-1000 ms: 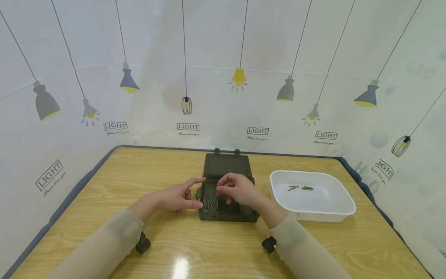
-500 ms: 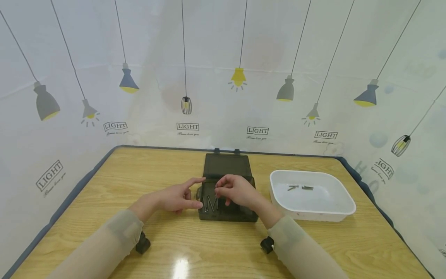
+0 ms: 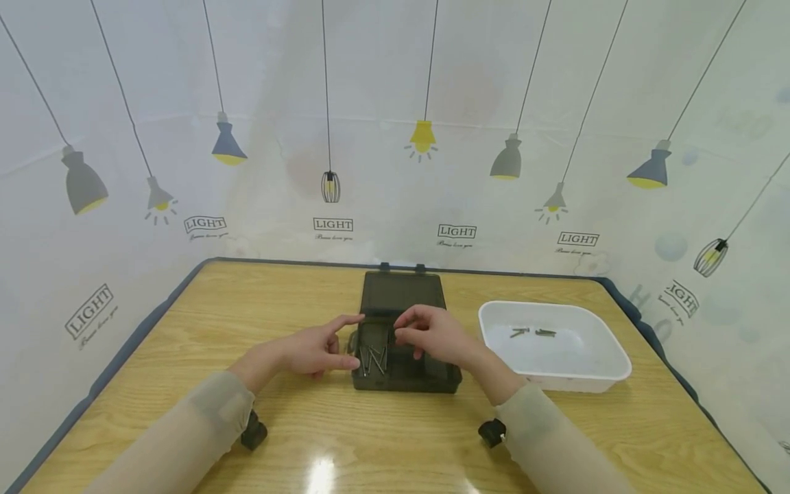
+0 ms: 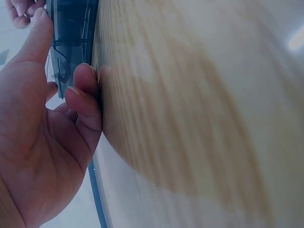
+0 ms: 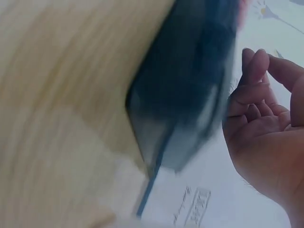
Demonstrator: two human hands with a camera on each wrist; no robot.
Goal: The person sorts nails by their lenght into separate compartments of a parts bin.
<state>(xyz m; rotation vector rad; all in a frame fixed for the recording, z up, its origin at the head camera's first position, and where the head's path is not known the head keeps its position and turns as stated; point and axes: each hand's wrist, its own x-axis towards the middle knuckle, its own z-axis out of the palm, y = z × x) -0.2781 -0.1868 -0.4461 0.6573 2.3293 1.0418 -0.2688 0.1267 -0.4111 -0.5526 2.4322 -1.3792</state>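
A dark see-through plastic box (image 3: 407,385) lies open on the table, its lid (image 3: 402,291) folded back. Several thin metal pieces (image 3: 373,360), screws or nails, lie in its left compartment. My left hand (image 3: 311,350) is at the box's left side, index finger and thumb stretched to its edge, the other fingers bent. Over the middle of the box hovers my right hand (image 3: 435,335). Its thumb and index finger (image 5: 280,71) are close together in the right wrist view, with nothing visible between them. In the left wrist view the box (image 4: 73,23) stands beyond my fingers.
A white plastic tray (image 3: 570,381) with several short metal pieces (image 3: 532,333) sits to the right of the box. The wooden table (image 3: 296,439) meets a printed cloth wall (image 3: 395,192) at the back.
My right hand has moved slightly right, away from the left compartment. One more metal piece now shows there, leaning upward. My left hand has stayed where it was.
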